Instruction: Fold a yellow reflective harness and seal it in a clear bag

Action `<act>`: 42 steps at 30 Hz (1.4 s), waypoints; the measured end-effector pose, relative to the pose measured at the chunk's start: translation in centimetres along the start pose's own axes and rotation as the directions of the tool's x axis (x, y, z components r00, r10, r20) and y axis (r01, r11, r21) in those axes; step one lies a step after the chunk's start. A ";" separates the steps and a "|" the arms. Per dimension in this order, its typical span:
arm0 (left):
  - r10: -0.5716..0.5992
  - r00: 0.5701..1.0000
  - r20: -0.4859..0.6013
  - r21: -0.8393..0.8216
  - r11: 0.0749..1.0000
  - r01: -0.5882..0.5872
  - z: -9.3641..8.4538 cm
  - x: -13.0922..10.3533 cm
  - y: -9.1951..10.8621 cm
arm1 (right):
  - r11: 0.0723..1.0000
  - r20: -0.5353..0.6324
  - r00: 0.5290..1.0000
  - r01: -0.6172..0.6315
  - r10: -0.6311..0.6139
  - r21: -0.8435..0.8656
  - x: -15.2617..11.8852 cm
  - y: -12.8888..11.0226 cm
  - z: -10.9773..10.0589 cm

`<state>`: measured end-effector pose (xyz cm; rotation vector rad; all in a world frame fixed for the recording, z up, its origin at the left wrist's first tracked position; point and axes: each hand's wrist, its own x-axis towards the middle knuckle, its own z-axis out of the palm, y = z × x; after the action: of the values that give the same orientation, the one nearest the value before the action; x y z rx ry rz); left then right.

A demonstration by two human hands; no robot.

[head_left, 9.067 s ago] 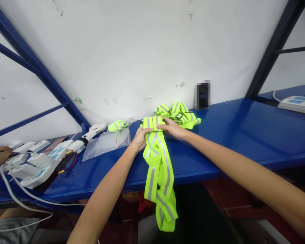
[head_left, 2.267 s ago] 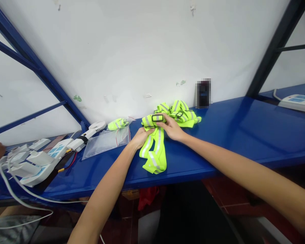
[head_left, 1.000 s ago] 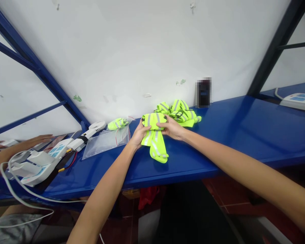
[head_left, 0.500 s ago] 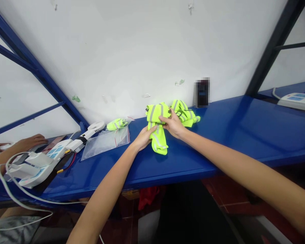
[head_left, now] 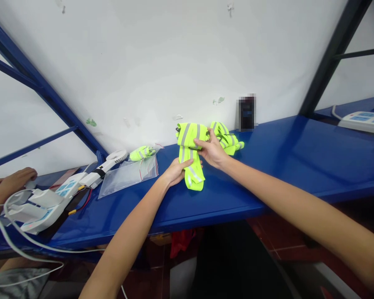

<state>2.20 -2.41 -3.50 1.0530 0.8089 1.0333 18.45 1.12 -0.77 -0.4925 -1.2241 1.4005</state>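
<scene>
A neon-yellow reflective strap (head_left: 193,137) with grey stripes is held up over the blue table, partly folded, its lower end hanging down. My left hand (head_left: 176,171) grips the lower length, thumb lying on top. Higher up, my right hand (head_left: 212,148) pinches the folded upper part between thumb and fingers. Just behind my right hand lies a second bundle of the same yellow reflective strap (head_left: 229,140), with some black parts showing. To the left, a small rolled yellow reflective bundle (head_left: 141,153) rests by a clear zip bag (head_left: 127,176).
A white handheld fan (head_left: 107,164) and a white power strip (head_left: 54,203) with plugs and cables occupy the table's left side. Another person's hand (head_left: 20,180) is at far left. A blurred dark box (head_left: 247,113) stands against the wall. The blue table (head_left: 299,162) has a front edge.
My left hand has slid slightly down and left along the strap, and the folded upper part is spread a little wider. The other person's hand has shifted left.
</scene>
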 end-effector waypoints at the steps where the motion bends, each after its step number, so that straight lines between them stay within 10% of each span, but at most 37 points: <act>1: 0.000 1.000 -0.002 0.017 1.000 0.001 0.0 0.0 0.0 | 1.000 -0.003 1.000 0.007 -0.007 0.005 0.0 -0.1 0.0; 7: 0.036 0.997 -0.063 0.109 0.994 -0.029 0.0 0.0 0.2 | 0.965 -0.009 0.987 0.154 -0.159 -0.211 -0.1 -0.2 -0.4; 12: 0.051 0.997 -0.053 0.132 0.990 -0.043 -0.3 0.0 0.1 | 0.714 0.204 0.892 0.447 -0.404 -0.539 -0.6 0.4 -0.8; 28: 0.053 0.998 -0.035 -0.093 0.994 -0.056 -1.1 -0.3 -0.1 | 0.581 0.566 0.797 0.568 -0.211 -0.583 -0.4 0.6 -2.8; 34: 0.082 0.996 -0.034 -0.164 0.983 -0.086 -1.1 -0.3 0.7 | 0.680 0.562 0.827 0.431 -0.035 -0.593 -0.9 0.2 -2.7; 38: 0.187 0.981 0.054 -0.161 0.971 -0.177 -1.0 -0.5 1.2 | 0.848 0.332 0.942 0.141 0.044 -0.511 -1.1 0.2 -1.7; 42: 0.247 0.965 0.082 -0.165 0.959 -0.232 -0.9 -0.9 1.6 | 0.958 0.347 0.902 -0.194 0.258 -0.210 -1.2 0.5 -0.9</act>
<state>0.63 -2.73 -2.26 1.0788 0.5166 1.2165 19.23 0.49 -1.94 -0.5159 -1.6463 1.6463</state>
